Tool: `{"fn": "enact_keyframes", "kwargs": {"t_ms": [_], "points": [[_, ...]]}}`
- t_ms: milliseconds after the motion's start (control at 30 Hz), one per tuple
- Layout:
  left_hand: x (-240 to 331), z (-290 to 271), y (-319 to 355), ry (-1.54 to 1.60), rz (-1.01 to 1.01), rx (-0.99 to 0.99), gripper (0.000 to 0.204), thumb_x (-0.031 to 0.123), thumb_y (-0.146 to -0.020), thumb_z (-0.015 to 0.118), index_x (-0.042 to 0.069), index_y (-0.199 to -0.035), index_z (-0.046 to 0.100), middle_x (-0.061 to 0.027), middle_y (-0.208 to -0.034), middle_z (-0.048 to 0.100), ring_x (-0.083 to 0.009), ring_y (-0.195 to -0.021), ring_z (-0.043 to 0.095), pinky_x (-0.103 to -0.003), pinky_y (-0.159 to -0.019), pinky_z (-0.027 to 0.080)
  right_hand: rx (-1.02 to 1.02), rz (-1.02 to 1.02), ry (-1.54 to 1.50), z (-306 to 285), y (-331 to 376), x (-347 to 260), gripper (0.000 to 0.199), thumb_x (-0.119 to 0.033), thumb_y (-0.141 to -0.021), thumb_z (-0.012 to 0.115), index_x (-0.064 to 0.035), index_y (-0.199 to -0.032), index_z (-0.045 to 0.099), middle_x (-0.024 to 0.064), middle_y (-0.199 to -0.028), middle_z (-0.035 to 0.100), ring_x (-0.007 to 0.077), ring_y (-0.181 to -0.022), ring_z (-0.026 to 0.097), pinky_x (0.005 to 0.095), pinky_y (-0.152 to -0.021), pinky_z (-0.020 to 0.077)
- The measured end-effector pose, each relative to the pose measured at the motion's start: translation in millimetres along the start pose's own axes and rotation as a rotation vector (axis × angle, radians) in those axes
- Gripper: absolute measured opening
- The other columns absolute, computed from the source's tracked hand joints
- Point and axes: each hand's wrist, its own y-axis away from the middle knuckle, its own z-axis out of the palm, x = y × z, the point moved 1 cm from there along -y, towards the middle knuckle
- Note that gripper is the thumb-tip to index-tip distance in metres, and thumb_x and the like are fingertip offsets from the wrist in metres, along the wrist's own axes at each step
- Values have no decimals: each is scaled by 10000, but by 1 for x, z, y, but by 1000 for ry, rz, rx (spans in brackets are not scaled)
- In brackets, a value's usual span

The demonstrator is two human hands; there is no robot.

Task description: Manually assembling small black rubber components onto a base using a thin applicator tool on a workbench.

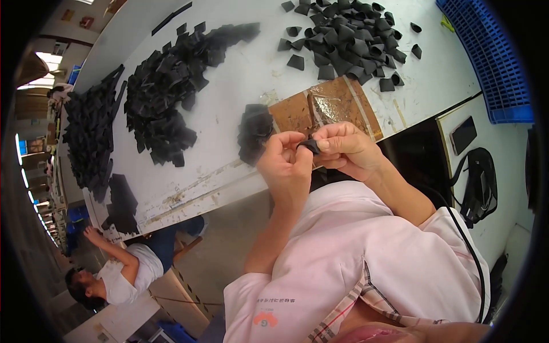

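At mid-frame our left hand [286, 166] and right hand [350, 150] meet, fingertips pinching a small black piece [309, 146]; above lies a brown board [293, 116], and curled black pieces [357, 46] heap at the top, right of centre.

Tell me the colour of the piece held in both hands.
Black; the piece shows in the head view.

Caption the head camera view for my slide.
Left hand and right hand hold a small black piece near a brown board, black pieces piled on the white table.
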Motion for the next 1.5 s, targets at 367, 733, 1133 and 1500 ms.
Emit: {"fn": "enact_keyframes", "kwargs": {"t_ms": [367,733,1133,1500], "points": [[35,-3,-35,1304,-516,-410,221,-31,-827,403,-20,-1010,526,-129,-789,591,-27,-316,298,-164,-308,246,49,-327,844,45,-5,-61,311,-293,-856,545,-24,-702,520,-52,-607,428,22,-563,351,196,-466,285],[8,0,-54,1539,-722,-459,223,12,-858,374,-35,-1026,514,-169,-910,597,-33,-314,315,-157,-296,241,20,-255,717,33,-27,-66,333,-349,-859,526,-60,-692,522,-63,-559,388,14,-479,323,168,-403,249],[20,14,-41,297,151,-54,283,-15,-805,506,-28,-1088,498,-81,-862,585,-133,-770,543,-232,-755,421,286,-753,1250,24,-15,-58,294,-307,-813,577,-15,-830,548,55,-664,477,140,-600,498,246,-505,407],[28,8,-47,100,389,-120,94,-24,-752,599,-18,-846,606,-86,-869,580,-124,-750,520,-223,-695,417,298,-1170,1603,32,-10,-39,346,-230,-624,719,-64,-876,550,68,-793,518,208,-670,539,293,-527,448]]}}
